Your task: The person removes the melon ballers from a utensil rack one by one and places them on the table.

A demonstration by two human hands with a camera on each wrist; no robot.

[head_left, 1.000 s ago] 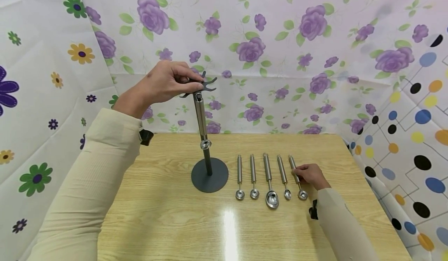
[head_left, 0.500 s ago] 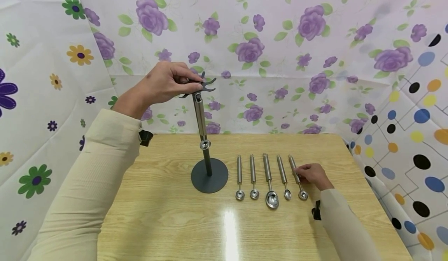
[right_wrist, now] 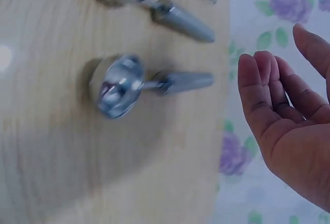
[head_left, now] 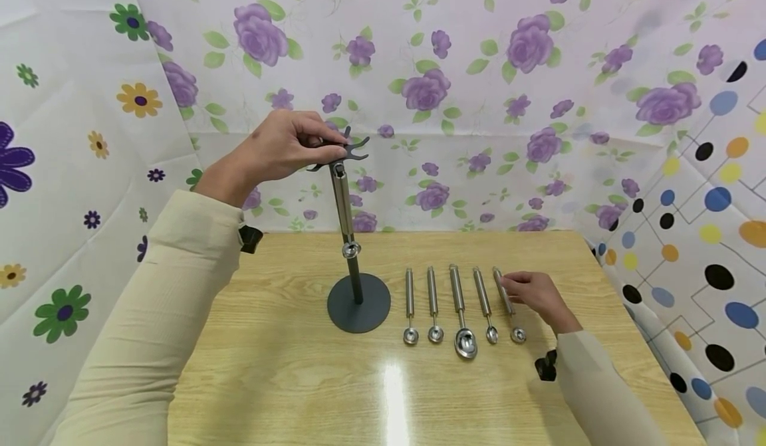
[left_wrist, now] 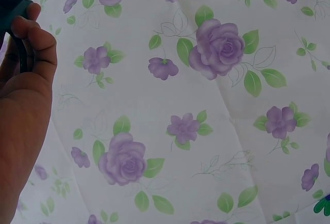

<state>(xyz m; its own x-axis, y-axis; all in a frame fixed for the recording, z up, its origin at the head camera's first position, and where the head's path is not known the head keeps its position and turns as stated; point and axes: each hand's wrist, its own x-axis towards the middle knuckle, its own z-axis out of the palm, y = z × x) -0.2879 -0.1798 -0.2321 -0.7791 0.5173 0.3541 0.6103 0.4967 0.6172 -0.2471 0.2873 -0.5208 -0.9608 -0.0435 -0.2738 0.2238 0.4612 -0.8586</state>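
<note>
In the head view my left hand (head_left: 287,143) pinches the hooked top of a dark metal utensil stand (head_left: 356,153). The left wrist view shows that hand (left_wrist: 33,74) at the far left with the dark hook between its fingers. A steel melon baller (head_left: 343,207) hangs bowl down from a near hook. On the table, my right hand (head_left: 535,294) is beside the handle of the rightmost melon baller (head_left: 518,335). In the right wrist view, thumb and fingers of that hand (right_wrist: 294,100) are apart with nothing between them, and the melon baller (right_wrist: 121,87) lies on the wood.
Several more steel utensils lie in a row left of the right hand: two melon ballers (head_left: 409,300) (head_left: 433,300), a larger scoop (head_left: 465,343) and a narrow one (head_left: 491,334). The stand's round base (head_left: 344,316) rests on the wooden table (head_left: 287,379). Patterned cloths (head_left: 419,187) enclose the back and sides.
My right hand has let go of the rightmost melon baller and moved slightly up from its handle. The left hand keeps its hold on the stand.
</note>
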